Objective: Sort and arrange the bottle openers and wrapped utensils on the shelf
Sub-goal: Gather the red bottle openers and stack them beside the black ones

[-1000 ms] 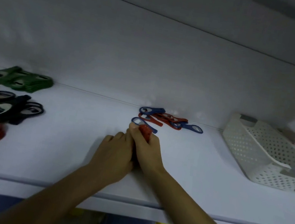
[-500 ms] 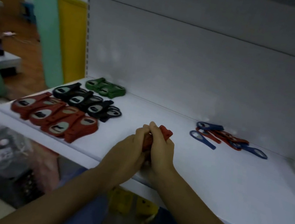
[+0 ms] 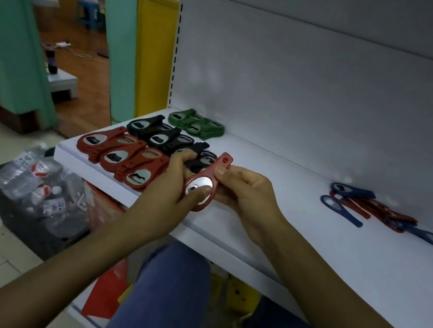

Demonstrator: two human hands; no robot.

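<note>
Holding a red plastic paddle-shaped bottle opener with a round metal plate [image 3: 212, 173] just above the front part of the white shelf [image 3: 284, 233], both hands share the grip. The left hand [image 3: 174, 185] curls round the wide end with its thumb pressed on the metal plate. The right hand [image 3: 245, 192] pinches the narrow handle, thumb on top.

The matching row of red paddle openers [image 3: 121, 157] lies overlapped at the shelf's front left corner, with the black paddle openers [image 3: 159, 135] behind it and the green ones [image 3: 196, 124] at the back.

The likeliest trouble is at the handover. If one hand lets go before the other has a firm hold, the smooth opener could slip past the shelf lip and fall. Setting it down carries a second risk, because the red row sits close to the edge and a careless push could slide its outer pieces off. The left fingers are also just beside the black group and could knock it askew. A loose pile of slim blue and red loop-handled openers [image 3: 374, 212] waits well apart on the right, so sorting by colour alone could mix the two shapes.
</note>
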